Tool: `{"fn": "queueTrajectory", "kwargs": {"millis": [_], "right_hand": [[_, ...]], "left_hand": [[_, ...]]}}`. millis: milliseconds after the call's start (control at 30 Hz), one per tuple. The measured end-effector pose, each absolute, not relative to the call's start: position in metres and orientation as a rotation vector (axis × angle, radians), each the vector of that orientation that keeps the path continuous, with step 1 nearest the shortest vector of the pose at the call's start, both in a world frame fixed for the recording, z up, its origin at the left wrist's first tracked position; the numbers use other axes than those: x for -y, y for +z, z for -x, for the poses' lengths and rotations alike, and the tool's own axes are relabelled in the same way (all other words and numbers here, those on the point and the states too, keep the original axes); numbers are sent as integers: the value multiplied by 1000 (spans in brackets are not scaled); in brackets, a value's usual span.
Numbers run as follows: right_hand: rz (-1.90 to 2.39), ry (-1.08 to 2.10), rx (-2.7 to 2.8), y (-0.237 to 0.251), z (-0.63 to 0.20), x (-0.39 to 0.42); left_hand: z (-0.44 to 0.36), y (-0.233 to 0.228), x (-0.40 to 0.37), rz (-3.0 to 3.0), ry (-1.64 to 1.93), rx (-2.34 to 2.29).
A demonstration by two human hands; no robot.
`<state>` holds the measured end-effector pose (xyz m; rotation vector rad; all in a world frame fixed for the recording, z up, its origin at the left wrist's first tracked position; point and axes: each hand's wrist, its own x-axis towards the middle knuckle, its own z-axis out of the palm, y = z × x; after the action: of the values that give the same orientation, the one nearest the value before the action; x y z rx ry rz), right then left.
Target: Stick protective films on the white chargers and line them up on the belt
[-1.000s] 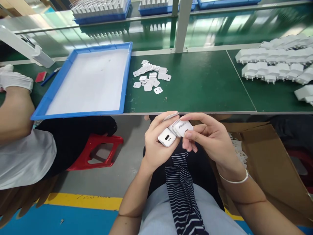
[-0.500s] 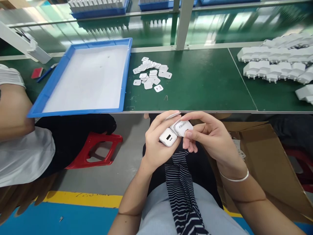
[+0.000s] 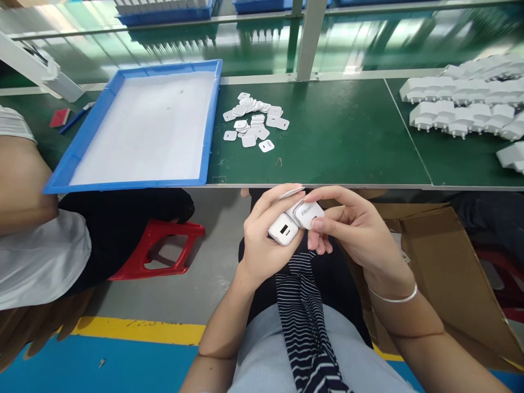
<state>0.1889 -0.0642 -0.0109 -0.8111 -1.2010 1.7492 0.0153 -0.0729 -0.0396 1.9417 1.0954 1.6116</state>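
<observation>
1. Fingers of the left hand [image 3: 262, 240] are curled shut around a small white plastic charger block [image 3: 283, 229] with a dark port slot on its end face; the thumb and forefinger also pinch a thin white card-like plate [image 3: 289, 192] above it.
2. Right hand [image 3: 352, 232] has its thumb and fingertips closed on a second white charger block with grey lettering [image 3: 308, 212], which touches the first one.
3. Both blocks sit in front of the person's chest, just below the near edge of the green work table [image 3: 335, 136] and above the lap.
4. On the table lie a loose heap of small white face plates [image 3: 254, 121], a blue plastic tray with a white liner [image 3: 215, 117] to its left, and rows of white charger bodies [image 3: 462, 106] far right.
5. A co-worker's arm [image 3: 20, 180] shows at the left edge, beside a red plastic stool [image 3: 158, 248]; a brown cardboard box [image 3: 446, 273] stands at the right.
6. Judging by the grip, the step in hand looks like checking or fitting the 2 pieces; the next move would call for a steady left hold while the right fingertips shift.
</observation>
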Motion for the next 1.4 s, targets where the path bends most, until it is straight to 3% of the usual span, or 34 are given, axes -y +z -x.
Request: {"fn": "queueTrajectory", "kwargs": {"millis": [1400], "right_hand": [[943, 1891, 1085, 0, -196, 69]], "left_hand": [[-19, -42, 74, -2016, 1607, -1066]]}}
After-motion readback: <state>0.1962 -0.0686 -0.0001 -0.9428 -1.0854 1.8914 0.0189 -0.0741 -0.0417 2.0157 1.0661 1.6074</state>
